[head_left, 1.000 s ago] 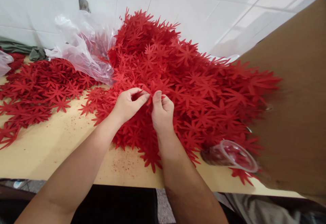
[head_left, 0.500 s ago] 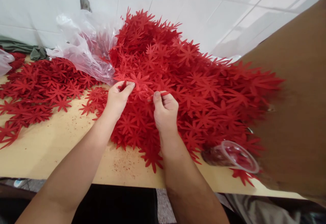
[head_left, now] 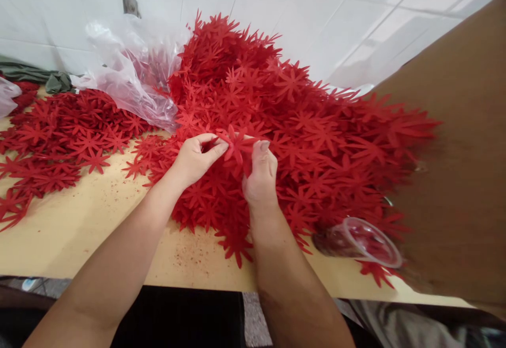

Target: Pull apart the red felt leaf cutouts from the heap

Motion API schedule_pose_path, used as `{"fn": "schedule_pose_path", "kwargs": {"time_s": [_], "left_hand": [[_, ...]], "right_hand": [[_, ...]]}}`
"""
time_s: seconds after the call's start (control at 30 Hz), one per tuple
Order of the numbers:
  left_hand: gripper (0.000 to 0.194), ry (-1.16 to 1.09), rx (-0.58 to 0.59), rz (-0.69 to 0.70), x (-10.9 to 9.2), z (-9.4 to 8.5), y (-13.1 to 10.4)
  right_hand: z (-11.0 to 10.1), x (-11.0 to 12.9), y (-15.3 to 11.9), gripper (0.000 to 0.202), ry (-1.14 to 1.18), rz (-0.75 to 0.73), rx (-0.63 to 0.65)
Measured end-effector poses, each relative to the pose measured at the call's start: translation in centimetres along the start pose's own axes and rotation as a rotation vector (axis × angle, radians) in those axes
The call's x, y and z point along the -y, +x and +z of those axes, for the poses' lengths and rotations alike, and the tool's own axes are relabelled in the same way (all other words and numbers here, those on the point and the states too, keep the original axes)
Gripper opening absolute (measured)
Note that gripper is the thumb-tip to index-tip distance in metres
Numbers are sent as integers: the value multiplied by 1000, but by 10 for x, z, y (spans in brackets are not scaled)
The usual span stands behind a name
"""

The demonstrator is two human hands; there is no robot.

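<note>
A red star-shaped petal piece (head_left: 237,146) is held between my two hands, in front of a large heap of similar red pieces (head_left: 324,132). On its left side, my left hand (head_left: 200,157) pinches a petal between thumb and fingertips. My right hand (head_left: 261,171) is closed on the right side of the same piece, thumb uppermost. The fingers of my right hand are partly hidden behind the thumb and the petals.
A clear plastic cup (head_left: 358,242) lies on its side at the right, near a brown board (head_left: 458,168). Left of the heap are a crumpled plastic bag (head_left: 134,84) and a smaller red pile (head_left: 59,142) on the wooden table (head_left: 98,216). White tiles stand behind.
My left hand has moved right, closer to my right hand. My right hand has turned, its thumb now over the petals. A whole red piece now shows between them.
</note>
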State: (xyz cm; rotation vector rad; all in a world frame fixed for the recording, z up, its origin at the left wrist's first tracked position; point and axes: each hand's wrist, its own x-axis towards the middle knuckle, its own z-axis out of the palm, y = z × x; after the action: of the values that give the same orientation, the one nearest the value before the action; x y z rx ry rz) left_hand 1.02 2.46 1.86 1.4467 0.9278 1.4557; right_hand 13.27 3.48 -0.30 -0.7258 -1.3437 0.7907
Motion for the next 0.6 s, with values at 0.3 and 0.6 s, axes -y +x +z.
{"fn": "schedule_pose_path", "kwargs": {"time_s": [0.3,0.6], "left_hand": [[15,169,-40,67,-2,5,-5],[14,12,-61,21,3,5,-1]], "right_hand": [[0,3,4,40,-154,50,-146],[5,11,-2,57,-214,88,9]]}}
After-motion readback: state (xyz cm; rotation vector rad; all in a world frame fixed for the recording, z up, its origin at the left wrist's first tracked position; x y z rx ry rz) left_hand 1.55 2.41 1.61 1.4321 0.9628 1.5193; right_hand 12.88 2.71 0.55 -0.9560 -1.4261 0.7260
